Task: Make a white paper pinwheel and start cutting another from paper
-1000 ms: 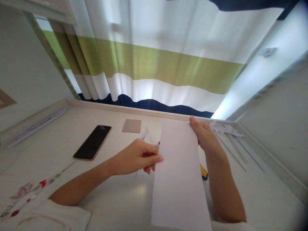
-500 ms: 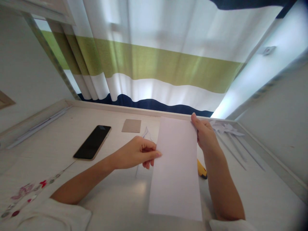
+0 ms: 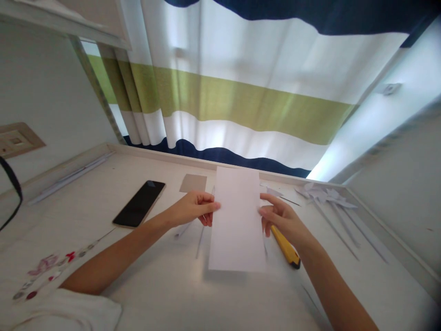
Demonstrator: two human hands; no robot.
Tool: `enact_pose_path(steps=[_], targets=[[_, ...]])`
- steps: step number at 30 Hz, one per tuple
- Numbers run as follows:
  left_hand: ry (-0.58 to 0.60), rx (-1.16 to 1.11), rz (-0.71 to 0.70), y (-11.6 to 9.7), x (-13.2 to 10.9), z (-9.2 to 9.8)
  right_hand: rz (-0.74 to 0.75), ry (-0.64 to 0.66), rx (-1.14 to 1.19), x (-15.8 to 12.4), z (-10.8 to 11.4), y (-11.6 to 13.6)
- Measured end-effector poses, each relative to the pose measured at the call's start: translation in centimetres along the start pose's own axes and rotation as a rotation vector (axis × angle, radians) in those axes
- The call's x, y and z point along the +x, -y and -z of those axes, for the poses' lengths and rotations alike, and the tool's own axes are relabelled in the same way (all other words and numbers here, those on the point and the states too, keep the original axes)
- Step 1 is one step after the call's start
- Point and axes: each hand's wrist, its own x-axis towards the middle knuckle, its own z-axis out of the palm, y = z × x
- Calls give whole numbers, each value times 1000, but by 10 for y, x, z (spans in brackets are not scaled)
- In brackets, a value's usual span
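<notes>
A plain white sheet of paper point(image 3: 237, 225), taller than it is wide, is held up above the tabletop. My left hand point(image 3: 196, 208) pinches its left edge, thumb on the front and the other fingers curled behind. At the right edge, the bent fingers and thumb of my right hand point(image 3: 280, 218) grip the paper lightly. A yellow utility knife point(image 3: 285, 246) lies on the table just below my right hand. Thin strips and scraps show partly behind the sheet, which hides the rest of them.
A phone point(image 3: 140, 203) and a small grey-brown square card point(image 3: 193, 183) lie left of the paper. Several white paper pinwheels point(image 3: 325, 194) on sticks rest at the right. Long paper rolls point(image 3: 72, 177) lie along the left edge. Beyond the table hangs a striped curtain point(image 3: 223, 92).
The paper has moved left and away from me and looks smaller. My right hand has slid down from its top right corner to the side edge. More of the knife shows.
</notes>
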Motion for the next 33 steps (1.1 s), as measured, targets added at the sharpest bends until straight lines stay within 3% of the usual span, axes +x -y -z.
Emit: enact_pose_path(steps=[5,11,13,16,19,22,25,30,33], targets=[[-16,-1,-67,-9,-5,2,11,-73,58,0,-3,9],[-79,-280,-19,-15,7,11,162,-35,2,12,9,14],[-22,-259,14,-11,11,11,160,33,-35,10,7,15],[158,-116,33,-5,12,-1,171,197,-121,6,0,16],[346,30,-56,-4,5,-20,222,335,-212,3,-8,15],[380,42,-76,-8,-4,-33,216,351,-240,0,-13,13],[259,68,-87,-10,-9,-38,136,256,-187,-4,-15,13],[-113,99,-119,-6,-11,-37,42,144,-160,-13,-21,20],[-206,86,-151,-6,-12,-39,2,60,-174,-16,-27,24]])
